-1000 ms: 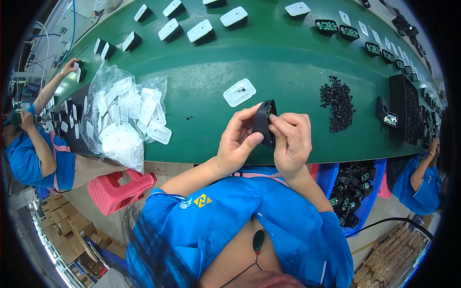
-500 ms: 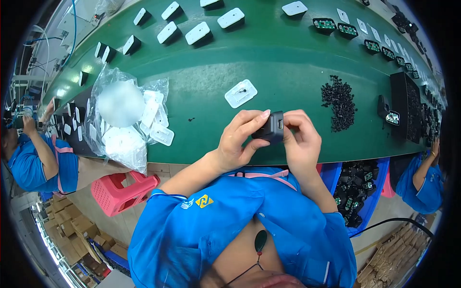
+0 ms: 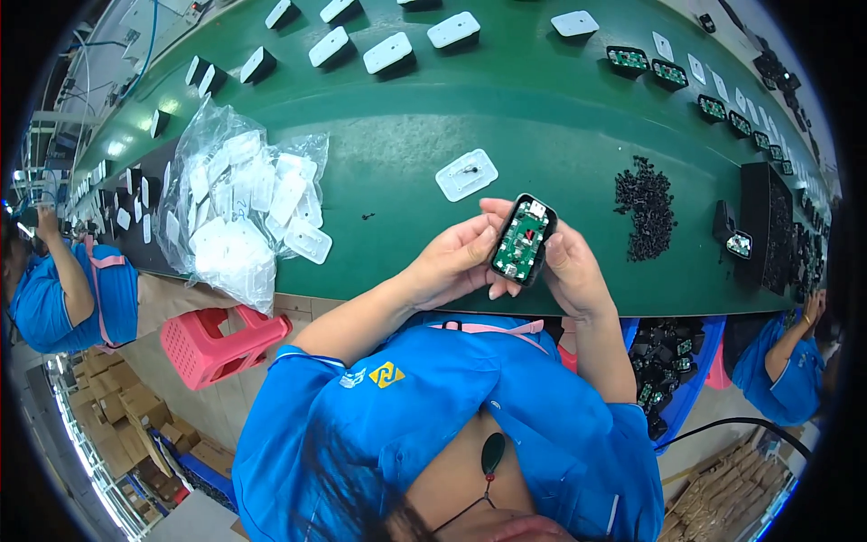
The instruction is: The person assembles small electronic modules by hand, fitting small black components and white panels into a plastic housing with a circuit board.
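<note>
Circuit board, green and studded with components, faces up from a rounded black housing that I hold above the desk, near its front edge. Both hands are closed around the housing: my left hand has its thumb on the left side with fingers reaching beneath, and my right hand supports the right side, thumb near the rim. Nothing covers the board, so I judge that a thumb sliding inward could press or smear its components. A red spot near its middle is too small to identify; if it is a wire, it could get pinched. Whether the board is fastened I cannot tell; if loose, it might slide out when tipped. A slack grip could drop the whole unit. Just beyond my fingers, a white cover plate lies flat with something small and dark on it, which a knuckle's nudge could knock off. Farther right, a heap of tiny black parts spreads loose on the desk, so a sweeping forearm could scatter it.
</note>
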`<state>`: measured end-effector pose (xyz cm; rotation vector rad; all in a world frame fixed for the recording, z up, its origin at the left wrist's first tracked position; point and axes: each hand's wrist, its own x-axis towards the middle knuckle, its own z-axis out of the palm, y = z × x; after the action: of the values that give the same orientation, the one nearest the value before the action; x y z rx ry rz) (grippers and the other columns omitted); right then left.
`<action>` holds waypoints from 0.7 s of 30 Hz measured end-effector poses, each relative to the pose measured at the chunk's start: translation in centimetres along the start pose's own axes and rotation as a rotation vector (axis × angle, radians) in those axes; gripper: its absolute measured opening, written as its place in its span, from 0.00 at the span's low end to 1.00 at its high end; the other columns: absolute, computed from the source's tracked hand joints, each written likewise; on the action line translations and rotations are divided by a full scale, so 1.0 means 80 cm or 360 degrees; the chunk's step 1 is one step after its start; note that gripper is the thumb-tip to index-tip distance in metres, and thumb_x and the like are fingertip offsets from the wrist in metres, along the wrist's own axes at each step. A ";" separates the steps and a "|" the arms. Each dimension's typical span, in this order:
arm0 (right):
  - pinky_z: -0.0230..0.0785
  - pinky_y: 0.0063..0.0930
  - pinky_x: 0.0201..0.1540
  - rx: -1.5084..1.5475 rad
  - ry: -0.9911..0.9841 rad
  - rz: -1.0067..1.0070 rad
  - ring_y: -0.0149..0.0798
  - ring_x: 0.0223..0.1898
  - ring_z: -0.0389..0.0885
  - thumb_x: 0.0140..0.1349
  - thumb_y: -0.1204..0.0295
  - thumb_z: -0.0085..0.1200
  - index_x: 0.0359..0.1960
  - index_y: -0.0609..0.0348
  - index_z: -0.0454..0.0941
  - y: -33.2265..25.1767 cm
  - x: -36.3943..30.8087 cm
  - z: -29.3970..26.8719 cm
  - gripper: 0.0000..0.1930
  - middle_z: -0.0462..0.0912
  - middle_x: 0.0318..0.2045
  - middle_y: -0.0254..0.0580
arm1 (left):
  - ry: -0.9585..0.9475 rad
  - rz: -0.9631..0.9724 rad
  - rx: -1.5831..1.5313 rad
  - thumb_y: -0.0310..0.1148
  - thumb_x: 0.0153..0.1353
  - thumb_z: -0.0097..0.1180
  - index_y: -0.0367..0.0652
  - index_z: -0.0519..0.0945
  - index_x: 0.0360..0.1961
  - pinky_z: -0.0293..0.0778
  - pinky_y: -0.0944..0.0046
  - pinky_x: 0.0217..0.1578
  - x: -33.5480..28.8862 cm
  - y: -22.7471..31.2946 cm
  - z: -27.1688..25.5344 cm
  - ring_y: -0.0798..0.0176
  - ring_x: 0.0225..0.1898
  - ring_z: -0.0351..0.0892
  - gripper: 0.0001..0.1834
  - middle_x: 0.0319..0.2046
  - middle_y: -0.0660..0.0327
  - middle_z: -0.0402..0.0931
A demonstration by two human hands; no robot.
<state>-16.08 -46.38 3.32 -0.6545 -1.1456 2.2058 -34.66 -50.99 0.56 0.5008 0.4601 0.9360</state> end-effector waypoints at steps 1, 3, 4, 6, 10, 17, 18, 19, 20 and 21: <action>0.73 0.31 0.51 -0.0080 0.0094 -0.0138 0.42 0.55 0.75 0.57 0.41 0.54 0.58 0.69 0.65 0.005 0.001 -0.004 0.42 0.69 0.60 0.56 | -0.0005 -0.0005 -0.0007 0.54 0.65 0.48 0.38 0.59 0.61 0.74 0.69 0.28 0.002 0.002 0.003 0.60 0.35 0.80 0.34 0.39 0.52 0.76; 0.72 0.35 0.53 -0.0074 0.0286 -0.0476 0.43 0.56 0.75 0.55 0.46 0.60 0.55 0.64 0.66 0.012 0.006 -0.003 0.37 0.70 0.58 0.61 | 0.0169 0.0077 0.0376 0.44 0.69 0.47 0.38 0.67 0.49 0.76 0.68 0.30 0.007 0.009 0.000 0.62 0.32 0.81 0.19 0.37 0.56 0.76; 0.69 0.39 0.57 -0.0151 0.0336 -0.0567 0.45 0.56 0.74 0.55 0.52 0.63 0.54 0.59 0.66 0.007 0.009 -0.011 0.32 0.72 0.55 0.63 | 0.0300 0.0226 0.0760 0.42 0.68 0.50 0.37 0.68 0.48 0.75 0.68 0.29 0.009 0.008 -0.010 0.63 0.31 0.80 0.18 0.37 0.56 0.76; 0.70 0.35 0.51 -0.0999 0.0754 -0.0596 0.42 0.49 0.77 0.52 0.62 0.67 0.51 0.59 0.71 -0.006 0.009 -0.027 0.27 0.78 0.46 0.50 | 0.0869 0.0940 0.2397 0.37 0.55 0.64 0.37 0.70 0.45 0.72 0.60 0.36 0.014 0.017 -0.029 0.55 0.37 0.74 0.22 0.37 0.53 0.73; 0.71 0.36 0.45 -0.2776 0.0867 -0.0623 0.49 0.47 0.74 0.50 0.71 0.64 0.51 0.60 0.75 -0.005 0.018 -0.044 0.25 0.76 0.45 0.45 | 0.1117 0.1098 0.2983 0.32 0.46 0.67 0.38 0.71 0.48 0.67 0.52 0.49 0.026 0.035 -0.050 0.47 0.48 0.69 0.28 0.43 0.52 0.72; 0.70 0.37 0.50 -0.2297 0.0683 -0.0718 0.50 0.48 0.76 0.55 0.80 0.57 0.54 0.58 0.73 -0.009 0.031 -0.035 0.22 0.75 0.48 0.49 | 0.0637 0.0992 0.2880 0.24 0.50 0.61 0.41 0.72 0.51 0.68 0.54 0.51 0.015 0.057 -0.070 0.49 0.51 0.71 0.25 0.49 0.55 0.73; 0.70 0.37 0.50 -0.2247 0.0596 -0.0757 0.50 0.49 0.75 0.56 0.80 0.57 0.54 0.57 0.74 -0.010 0.040 -0.026 0.22 0.75 0.48 0.49 | 0.0608 0.1000 0.2714 0.22 0.52 0.59 0.41 0.72 0.53 0.69 0.55 0.52 0.013 0.058 -0.072 0.49 0.52 0.71 0.24 0.50 0.55 0.73; 0.70 0.37 0.50 -0.2194 0.0508 -0.0795 0.50 0.49 0.75 0.56 0.79 0.56 0.53 0.57 0.74 -0.010 0.049 -0.016 0.21 0.75 0.48 0.49 | 0.0628 0.1005 0.2702 0.22 0.52 0.59 0.41 0.72 0.53 0.69 0.55 0.52 0.010 0.058 -0.074 0.49 0.52 0.71 0.24 0.50 0.55 0.73; 0.70 0.37 0.51 -0.2254 0.0434 -0.0804 0.49 0.50 0.75 0.56 0.79 0.56 0.52 0.57 0.75 -0.010 0.058 -0.010 0.19 0.76 0.49 0.47 | 0.0687 0.1012 0.2449 0.21 0.54 0.57 0.41 0.71 0.55 0.68 0.56 0.54 0.005 0.057 -0.077 0.49 0.53 0.71 0.25 0.51 0.56 0.73; 0.70 0.37 0.51 -0.2280 0.0353 -0.0803 0.48 0.50 0.75 0.57 0.79 0.56 0.52 0.57 0.75 -0.008 0.067 -0.008 0.19 0.76 0.49 0.47 | 0.0743 0.1009 0.2198 0.20 0.56 0.54 0.42 0.71 0.57 0.68 0.57 0.56 0.000 0.057 -0.080 0.50 0.55 0.71 0.25 0.52 0.56 0.73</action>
<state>-19.37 -42.11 2.67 -0.9232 -2.3355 0.6090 -41.22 -47.40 -1.83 1.7645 1.4423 1.2489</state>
